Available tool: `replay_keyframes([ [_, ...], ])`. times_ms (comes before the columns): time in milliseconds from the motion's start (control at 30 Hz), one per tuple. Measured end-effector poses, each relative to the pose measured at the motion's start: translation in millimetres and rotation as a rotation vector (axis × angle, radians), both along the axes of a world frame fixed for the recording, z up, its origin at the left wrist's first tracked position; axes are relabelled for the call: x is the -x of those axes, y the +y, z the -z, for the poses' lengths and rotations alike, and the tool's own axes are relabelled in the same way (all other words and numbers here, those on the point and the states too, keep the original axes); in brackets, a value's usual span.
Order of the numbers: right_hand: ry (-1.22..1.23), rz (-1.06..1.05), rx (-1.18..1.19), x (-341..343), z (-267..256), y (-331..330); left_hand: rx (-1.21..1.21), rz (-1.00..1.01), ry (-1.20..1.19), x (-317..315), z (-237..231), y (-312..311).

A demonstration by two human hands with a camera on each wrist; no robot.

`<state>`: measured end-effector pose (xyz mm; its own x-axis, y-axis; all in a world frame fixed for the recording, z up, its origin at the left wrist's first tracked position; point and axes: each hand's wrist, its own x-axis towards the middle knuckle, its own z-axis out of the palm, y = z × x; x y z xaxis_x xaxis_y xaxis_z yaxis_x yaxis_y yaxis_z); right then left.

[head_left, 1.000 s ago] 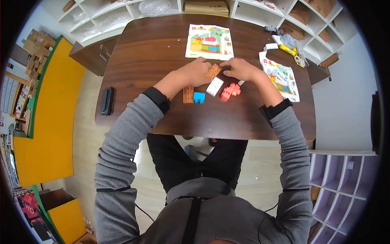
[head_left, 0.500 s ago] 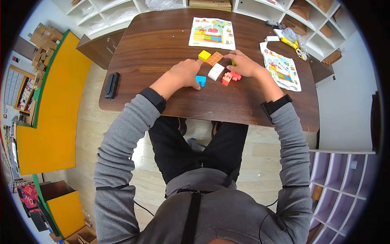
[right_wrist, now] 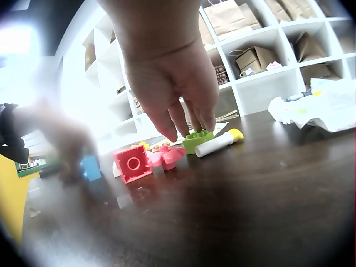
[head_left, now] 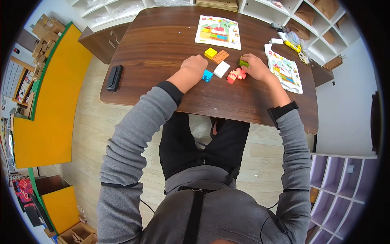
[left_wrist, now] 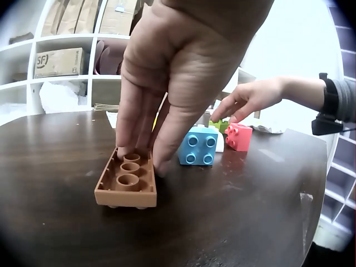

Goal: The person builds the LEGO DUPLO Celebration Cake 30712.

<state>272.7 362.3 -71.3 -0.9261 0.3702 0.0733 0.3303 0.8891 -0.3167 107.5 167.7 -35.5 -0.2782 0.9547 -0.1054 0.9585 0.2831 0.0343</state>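
An upturned brown brick (left_wrist: 127, 181) lies on the table in the left wrist view. My left hand (head_left: 194, 67) pinches its far end between thumb and fingers; from the head the hand hides it. Beside it stands a blue brick (left_wrist: 198, 146). My right hand (head_left: 256, 67) pinches a green brick (right_wrist: 196, 141) from above, next to a white stick with a yellow tip (right_wrist: 214, 146). Between the hands are a white brick (head_left: 222, 69), a red brick (head_left: 232, 77) and a pink-red flower piece (head_left: 241, 73). Farther back, a yellow brick (head_left: 211, 53) adjoins an orange-brown studded brick (head_left: 221, 57).
A printed sheet with a brick model (head_left: 218, 32) lies at the back, a printed packet (head_left: 284, 73) at the right. A black case (head_left: 115, 78) is near the left edge. A yellow tube (head_left: 291, 46) and tape (head_left: 303, 58) lie at the back right.
My left hand has let go of the orange-brown studded brick, uncovering the yellow brick, and moved nearer to me onto the upturned brown brick. My right hand stays at the green brick.
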Motion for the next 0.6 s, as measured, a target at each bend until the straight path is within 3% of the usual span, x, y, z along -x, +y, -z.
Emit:
replay_keyframes([
  [267,0.117,-0.098,-0.035,6.4,-8.2,-12.3,-0.04,-0.015,-0.056,23.5,3.4,-5.6],
  [600,0.065,-0.056,-0.02,14.0,-12.4,-18.4,-0.066,-0.021,-0.071,41.2,8.1,0.7],
])
